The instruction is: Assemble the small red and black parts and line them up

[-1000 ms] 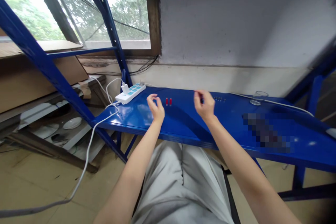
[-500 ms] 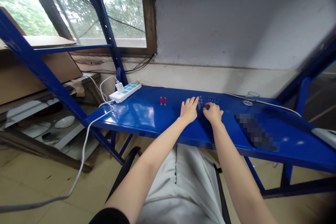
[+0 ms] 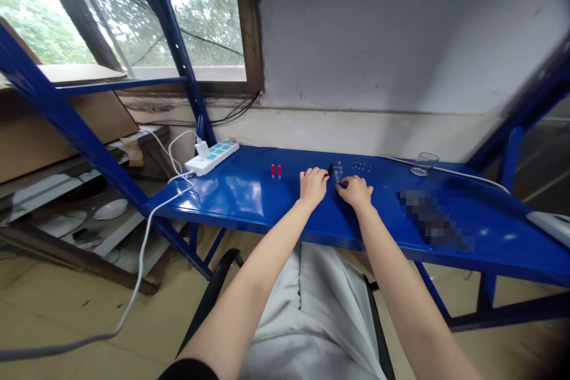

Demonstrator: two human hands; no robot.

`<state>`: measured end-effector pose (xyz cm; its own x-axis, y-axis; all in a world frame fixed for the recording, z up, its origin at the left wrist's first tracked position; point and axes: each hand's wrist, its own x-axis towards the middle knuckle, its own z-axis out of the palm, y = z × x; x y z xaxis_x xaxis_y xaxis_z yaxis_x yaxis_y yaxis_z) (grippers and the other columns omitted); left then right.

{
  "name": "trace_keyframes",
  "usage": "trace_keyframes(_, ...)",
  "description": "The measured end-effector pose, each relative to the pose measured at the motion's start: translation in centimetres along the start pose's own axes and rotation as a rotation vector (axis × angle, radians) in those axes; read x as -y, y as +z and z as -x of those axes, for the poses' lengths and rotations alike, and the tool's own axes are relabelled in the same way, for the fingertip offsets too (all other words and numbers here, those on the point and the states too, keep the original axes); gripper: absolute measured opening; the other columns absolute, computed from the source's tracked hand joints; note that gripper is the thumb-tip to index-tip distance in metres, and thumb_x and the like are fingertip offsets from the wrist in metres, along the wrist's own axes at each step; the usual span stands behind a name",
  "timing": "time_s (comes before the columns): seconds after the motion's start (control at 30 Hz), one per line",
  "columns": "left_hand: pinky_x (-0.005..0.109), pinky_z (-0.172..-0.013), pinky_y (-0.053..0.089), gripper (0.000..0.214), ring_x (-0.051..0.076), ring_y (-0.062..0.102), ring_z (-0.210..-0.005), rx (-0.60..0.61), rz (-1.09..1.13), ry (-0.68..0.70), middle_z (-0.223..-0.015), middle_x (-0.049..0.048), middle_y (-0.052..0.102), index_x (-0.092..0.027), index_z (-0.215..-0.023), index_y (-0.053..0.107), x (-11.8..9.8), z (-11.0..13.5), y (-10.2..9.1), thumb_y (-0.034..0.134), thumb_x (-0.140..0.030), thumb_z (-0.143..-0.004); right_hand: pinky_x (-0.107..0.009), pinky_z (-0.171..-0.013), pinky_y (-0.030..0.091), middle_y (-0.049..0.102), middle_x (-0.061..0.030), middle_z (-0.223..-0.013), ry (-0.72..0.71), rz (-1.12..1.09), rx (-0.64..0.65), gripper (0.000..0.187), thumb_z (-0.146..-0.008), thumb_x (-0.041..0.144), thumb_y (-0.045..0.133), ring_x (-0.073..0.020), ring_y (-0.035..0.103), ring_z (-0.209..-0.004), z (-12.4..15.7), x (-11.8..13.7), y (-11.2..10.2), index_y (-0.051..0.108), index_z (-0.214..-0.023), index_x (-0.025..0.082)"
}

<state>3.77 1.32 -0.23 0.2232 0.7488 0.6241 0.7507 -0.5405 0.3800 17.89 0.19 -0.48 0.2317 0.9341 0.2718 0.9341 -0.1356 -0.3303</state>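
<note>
1. Resting palm-down on the blue metal table (image 3: 240,202), the left hand (image 3: 313,185) and right hand (image 3: 355,191) lie close together, not touching; whether either pinches anything cannot be told.
2. Between them, at the fingertips, stand a small black piece (image 3: 331,170) and a clear piece (image 3: 338,173).
3. Two red pieces (image 3: 276,171) stand left of the hands, and a row of small dark studs (image 3: 361,166) lies right of them, towards the far edge.
4. A white power strip (image 3: 209,157) sits far left, a glass (image 3: 424,164) far right.

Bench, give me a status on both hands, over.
Left hand at small black piece, grip unclear. Right hand close by small transparent piece. Row of small dark pegs just beyond, on blue steel shelf.
</note>
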Motion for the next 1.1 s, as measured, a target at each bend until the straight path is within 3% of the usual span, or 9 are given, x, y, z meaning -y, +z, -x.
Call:
trace_keyframes(0.13,0.034,-0.080,0.039,0.014,0.018,0.055,-0.082,-0.160,0.219,-0.120,-0.084,0.0042,0.065,-0.019,-0.093,0.060,0.7,0.3,-0.5,0.050,-0.022,-0.084,-0.048,-0.082,0.034,0.058,-0.0105,-0.101,0.016,-0.013,-0.021,0.027,-0.076,0.039,0.052,-0.0280,0.046,-0.102,-0.3,0.1,0.3,0.065,-0.090,0.020)
trace_keyframes(0.27,0.032,-0.078,0.043,0.012,0.016,0.056,-0.078,-0.232,0.334,-0.118,-0.078,0.0044,0.065,-0.018,-0.089,0.060,1.0,0.4,-0.5,0.051,-0.020,-0.082,-0.046,-0.081,0.033,0.059,-0.0092,-0.098,0.039,-0.037,-0.040,0.025,-0.075,0.040,0.054,-0.0267,0.047,-0.099,-0.6,0.1,0.6,0.065,-0.085,0.020)
trace_keyframes(0.53,0.031,-0.078,0.046,0.012,0.015,0.056,-0.077,-0.207,0.381,-0.075,-0.080,0.0045,0.064,-0.019,-0.088,0.060,0.9,0.5,-0.1,0.050,-0.020,-0.082,-0.041,-0.078,0.031,0.063,-0.0045,-0.090,0.044,-0.094,-0.053,0.016,-0.075,0.035,0.055,-0.0230,0.051,-0.091,-0.7,0.3,0.8,0.065,-0.077,0.022)
trace_keyframes(0.8,0.031,-0.078,0.046,0.012,0.016,0.055,-0.077,-0.212,0.369,-0.076,-0.079,0.0044,0.063,-0.019,-0.088,0.060,1.2,0.4,0.2,0.050,-0.019,-0.082,-0.034,-0.075,0.026,0.063,-0.0002,-0.075,-0.221,-0.056,-0.077,0.013,-0.077,0.027,0.052,-0.0172,0.052,-0.081,-0.3,0.8,0.7,0.061,-0.072,0.020)
trace_keyframes(1.1,0.031,-0.079,0.047,0.016,0.016,0.057,-0.080,-0.190,0.396,-0.018,-0.088,0.0051,0.066,-0.020,-0.094,0.062,0.9,0.4,0.0,0.049,-0.022,-0.084,-0.030,-0.069,0.023,0.062,-0.0029,-0.076,-0.291,0.008,-0.109,0.013,-0.078,0.023,0.048,-0.0171,0.052,-0.078,0.1,0.9,0.4,0.058,-0.071,0.019)
